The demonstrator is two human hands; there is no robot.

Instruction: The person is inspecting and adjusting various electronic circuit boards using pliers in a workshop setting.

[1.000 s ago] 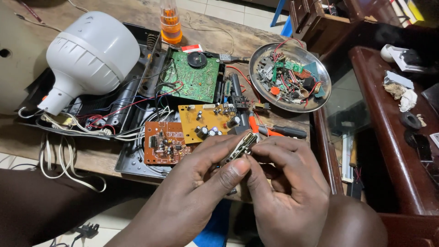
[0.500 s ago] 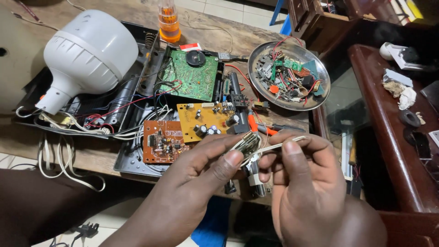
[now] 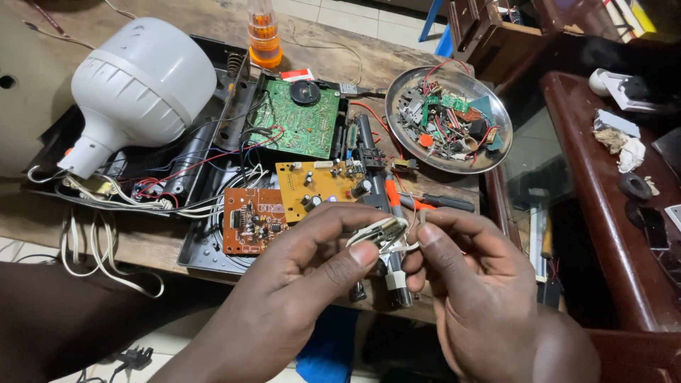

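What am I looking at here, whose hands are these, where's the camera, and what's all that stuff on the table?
The camera sits on a person's head, looking down at their own bare hands. The left hand and right hand pinch a small metal part with white wires between them. Below lies a wooden table with an opened black casing, a green circuit board, a yellow one, an orange one, a big white lamp bulb and a metal dish of scrap parts.

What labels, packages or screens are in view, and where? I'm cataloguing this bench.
Small card or label: flat, red and white, on the wooden table behind the green circuit board, beside the orange bottle.
No screens or other packages can be made out.
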